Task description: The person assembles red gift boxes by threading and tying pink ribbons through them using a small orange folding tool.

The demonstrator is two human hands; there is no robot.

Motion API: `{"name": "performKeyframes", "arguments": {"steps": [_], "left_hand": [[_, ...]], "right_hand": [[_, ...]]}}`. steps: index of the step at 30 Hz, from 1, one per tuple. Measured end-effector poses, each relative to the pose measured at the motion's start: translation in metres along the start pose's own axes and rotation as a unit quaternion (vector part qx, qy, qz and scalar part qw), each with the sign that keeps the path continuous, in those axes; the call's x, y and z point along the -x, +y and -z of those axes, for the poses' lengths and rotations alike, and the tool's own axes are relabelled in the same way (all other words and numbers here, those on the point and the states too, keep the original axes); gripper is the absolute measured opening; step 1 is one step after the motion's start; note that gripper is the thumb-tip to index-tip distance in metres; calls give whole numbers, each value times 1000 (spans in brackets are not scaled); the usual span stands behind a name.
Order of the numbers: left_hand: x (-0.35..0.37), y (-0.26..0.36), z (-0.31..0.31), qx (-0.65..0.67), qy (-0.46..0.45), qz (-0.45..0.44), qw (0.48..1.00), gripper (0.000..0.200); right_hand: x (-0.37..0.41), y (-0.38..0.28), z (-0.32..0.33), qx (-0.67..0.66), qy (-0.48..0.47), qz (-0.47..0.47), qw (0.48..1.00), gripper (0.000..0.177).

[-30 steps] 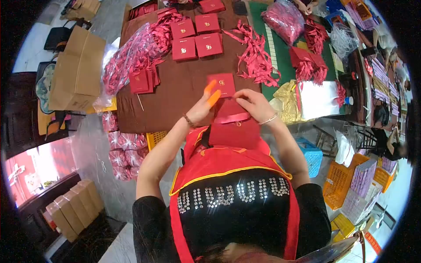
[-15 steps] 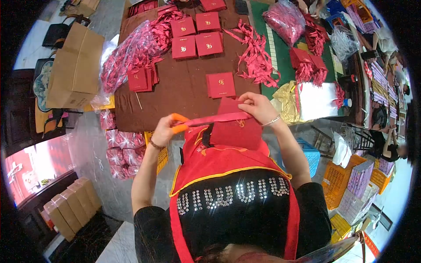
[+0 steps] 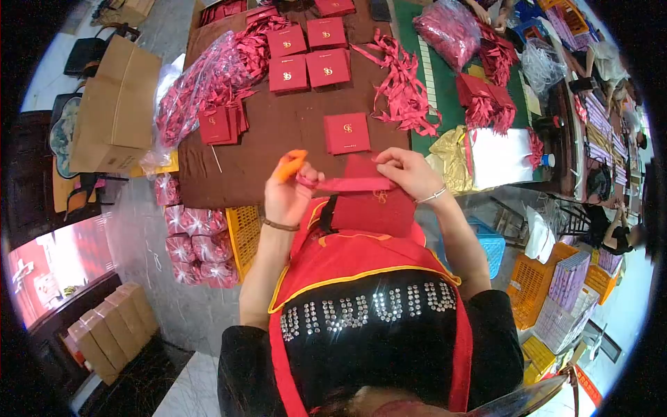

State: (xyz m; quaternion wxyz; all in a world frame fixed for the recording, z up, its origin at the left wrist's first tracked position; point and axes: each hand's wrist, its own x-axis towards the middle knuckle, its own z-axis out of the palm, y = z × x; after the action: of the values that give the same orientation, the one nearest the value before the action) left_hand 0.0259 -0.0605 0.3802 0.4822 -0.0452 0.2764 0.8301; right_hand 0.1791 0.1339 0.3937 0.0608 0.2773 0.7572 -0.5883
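Observation:
A red square piece with a gold emblem (image 3: 368, 212), perhaps a pouch or folded card, rests against the front of my red apron. My right hand (image 3: 408, 174) pinches its upper right edge together with one end of a red ribbon (image 3: 354, 184). The ribbon runs across the piece toward my left hand (image 3: 288, 191), whose fingers are curled at the ribbon's other end. Orange coverings (image 3: 292, 165) show on the fingers of my left hand, slightly blurred. Just beyond my hands lies a small stack of matching red pieces (image 3: 347, 133) on the brown-covered table (image 3: 278, 118).
Several red stacks (image 3: 328, 66) stand farther back. Loose red ribbons (image 3: 403, 87) lie right of them, and a plastic bag of ribbons (image 3: 208, 83) lies left. A cardboard box (image 3: 111, 111) and a yellow crate (image 3: 244, 236) flank the table. Another person's hands (image 3: 486, 12) are at top right.
My left hand has moved right, closer to my right hand, and turned more upright. The ribbon span between the hands is shorter. My right hand has hardly moved.

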Motion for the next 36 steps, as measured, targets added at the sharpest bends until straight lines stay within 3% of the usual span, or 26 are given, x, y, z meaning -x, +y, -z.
{"name": "performKeyframes", "arguments": {"steps": [2,3,5,7,10,11,14,17,22,24,25,28,30,36], "left_hand": [[0,-7,-11,-115,69,49,990,20],[2,-9,-16,-117,69,51,989,20],[5,-13,-25,-287,40,112,951,21],[5,-22,-25,-345,42,106,932,19],[2,-33,-26,-527,35,58,847,14],[2,-36,-26,-529,34,60,846,14],[0,-42,-29,-697,-86,-202,682,15],[2,-45,-37,-729,-82,-227,640,16],[-1,-52,-37,-723,-80,-255,637,18],[-3,-54,-34,-673,-16,-231,703,17],[-4,-53,-33,-672,-15,-231,703,17],[-6,-48,-32,-695,-40,-207,687,16],[-5,-46,-38,-746,-37,-215,629,13],[-8,-49,-40,-755,-54,-250,604,8]], "right_hand": [[2,1,-1,-26,2,-3,1000,22],[3,4,-1,-28,4,-4,1000,22],[2,9,-1,-15,23,20,999,27],[1,11,-1,2,20,13,1000,28],[1,11,-1,26,21,8,999,30],[2,11,-2,32,23,8,999,31],[4,4,-1,40,24,12,999,31],[2,12,-4,61,38,24,997,31],[4,8,-2,62,40,25,997,29],[5,8,-2,66,38,31,997,27],[5,8,-2,69,36,33,996,27],[4,8,-3,65,31,29,997,28],[4,7,-3,60,28,21,998,28],[4,6,-4,67,31,34,997,27]]}}
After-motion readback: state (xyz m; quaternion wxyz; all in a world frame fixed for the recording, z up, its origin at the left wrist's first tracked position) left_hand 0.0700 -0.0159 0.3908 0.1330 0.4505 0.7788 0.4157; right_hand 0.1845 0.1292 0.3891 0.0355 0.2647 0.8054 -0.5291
